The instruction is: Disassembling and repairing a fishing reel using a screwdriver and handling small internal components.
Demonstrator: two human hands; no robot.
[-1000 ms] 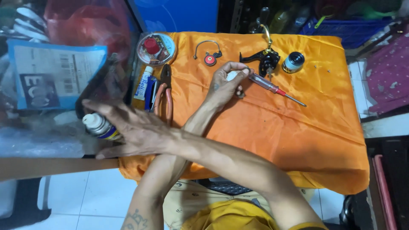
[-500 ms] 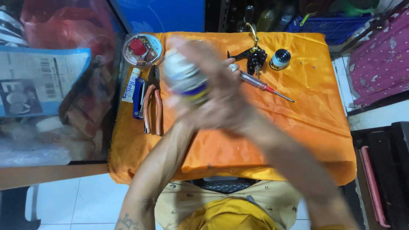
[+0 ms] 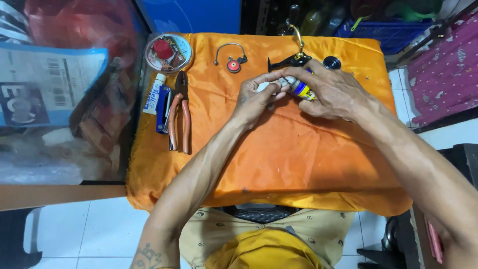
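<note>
2 hands meet over the far side of the orange cloth [image 3: 298, 159] now: the spray can [image 3: 300, 88], a blur in mid-air half a second ago, is gripped lying sideways in the right hand [image 3: 331, 92], while the left hand [image 3: 256, 99] pinches its white cap end. Left of them lie orange-handled pliers [image 3: 180, 112], a white tube [image 3: 153, 93] with a blue label and a round clear dish [image 3: 168, 52] holding a red cap. At the far left sits a blue-and-white printed package [image 3: 45, 84].
</note>
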